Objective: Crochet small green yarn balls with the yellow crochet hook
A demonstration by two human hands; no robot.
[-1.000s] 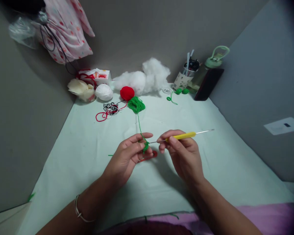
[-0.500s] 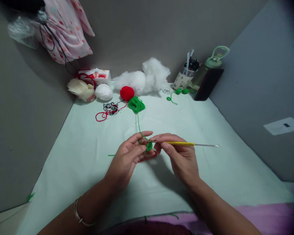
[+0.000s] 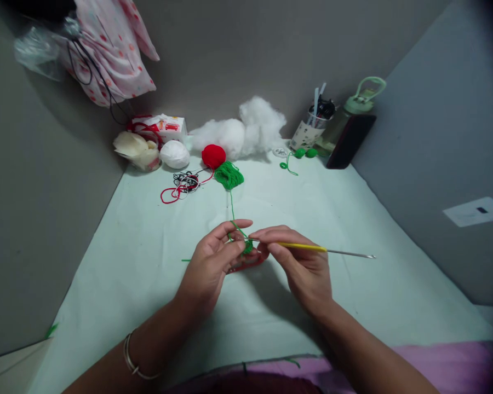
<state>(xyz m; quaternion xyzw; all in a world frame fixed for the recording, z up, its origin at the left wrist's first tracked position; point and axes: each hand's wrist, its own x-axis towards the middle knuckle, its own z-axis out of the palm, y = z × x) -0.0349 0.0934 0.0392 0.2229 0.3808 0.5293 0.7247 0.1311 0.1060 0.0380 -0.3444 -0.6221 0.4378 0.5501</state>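
My left hand (image 3: 213, 262) pinches a small green crochet piece (image 3: 248, 246), with a bit of red work (image 3: 246, 262) showing under the fingers. A green strand (image 3: 231, 210) runs from it up to a loose green yarn bundle (image 3: 228, 175). My right hand (image 3: 302, 262) grips a crochet hook with a yellow handle (image 3: 308, 247); its front end is at the green piece and its metal tail points right. Both hands hover just above the pale green cloth (image 3: 353, 284), fingertips nearly touching.
At the back lie a red yarn ball (image 3: 213, 155), a white ball (image 3: 175, 154), white stuffing (image 3: 246, 130), tangled black and red threads (image 3: 183, 183), a small box (image 3: 160, 127), a cup of tools (image 3: 312, 128), a green-lidded bottle (image 3: 353, 109) and a dark phone (image 3: 349, 141). A patterned bag (image 3: 110, 49) hangs upper left.
The hook has swung from pointing up-right to tilting slightly down-right, and my right hand has moved left, closing in on the green piece held by my left hand.
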